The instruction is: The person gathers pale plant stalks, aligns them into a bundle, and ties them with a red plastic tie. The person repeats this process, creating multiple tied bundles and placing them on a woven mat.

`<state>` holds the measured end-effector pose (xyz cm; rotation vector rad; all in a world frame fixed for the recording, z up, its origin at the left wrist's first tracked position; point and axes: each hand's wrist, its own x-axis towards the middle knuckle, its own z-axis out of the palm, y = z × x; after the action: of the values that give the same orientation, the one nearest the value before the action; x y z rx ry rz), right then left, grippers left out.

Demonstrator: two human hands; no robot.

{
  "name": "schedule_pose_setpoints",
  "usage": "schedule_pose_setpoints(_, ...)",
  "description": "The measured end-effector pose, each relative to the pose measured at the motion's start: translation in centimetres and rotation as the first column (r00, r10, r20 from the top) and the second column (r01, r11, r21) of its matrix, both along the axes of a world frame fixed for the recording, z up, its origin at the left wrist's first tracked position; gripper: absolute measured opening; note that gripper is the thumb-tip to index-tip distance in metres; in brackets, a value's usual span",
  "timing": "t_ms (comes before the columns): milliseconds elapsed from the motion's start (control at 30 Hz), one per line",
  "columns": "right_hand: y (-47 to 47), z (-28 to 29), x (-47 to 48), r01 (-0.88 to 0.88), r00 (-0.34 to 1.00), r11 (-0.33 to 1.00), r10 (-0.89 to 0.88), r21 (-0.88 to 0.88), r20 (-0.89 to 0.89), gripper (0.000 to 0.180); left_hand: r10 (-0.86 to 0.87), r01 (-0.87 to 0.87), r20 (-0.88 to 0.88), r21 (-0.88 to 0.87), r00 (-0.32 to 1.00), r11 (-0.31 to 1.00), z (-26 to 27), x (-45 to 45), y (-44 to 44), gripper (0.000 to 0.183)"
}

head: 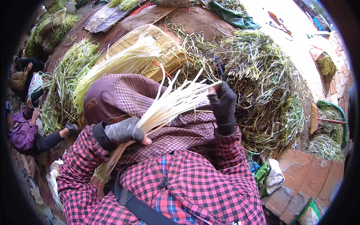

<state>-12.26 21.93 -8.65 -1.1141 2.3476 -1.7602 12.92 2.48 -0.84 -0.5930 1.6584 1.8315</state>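
My left hand [126, 132], in a grey fingerless glove, is closed round a bundle of long pale stalks [171, 104], which look like blanched chives. The bundle fans out up and to the right across my lap, and its other end hangs below my wrist. My right hand [222, 97], in a dark fingerless glove, pinches the tip of a stalk at the bundle's right end. Beyond my knee, a loose pile of pale yellow stalks [121, 63] lies over a yellow woven sack [168, 47].
A large heap of tangled green stalks [261, 84] lies to my right, and another green pile [70, 76] to the left. Two people sit at far left, one in a purple jacket [24, 132]. A broom [315, 119], flat cardboard [306, 171] and bags [274, 174] are at right.
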Motion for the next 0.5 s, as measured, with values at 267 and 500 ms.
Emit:
schedule_pose_setpoints(267,9.4,-4.9,-10.3,0.567,0.817,0.806,-0.576,0.166,0.006,0.020,0.048,-0.040,-0.128,0.065,0.991,0.997,0.7,0.2,0.2,0.068)
schedule_pose_setpoints(500,8.8,-0.8,-5.1,-0.031,0.947,1.000,0.030,0.000,0.319,0.010,0.077,-0.063,-0.120,0.117,0.990,0.991,-0.5,0.2,-0.2,0.072)
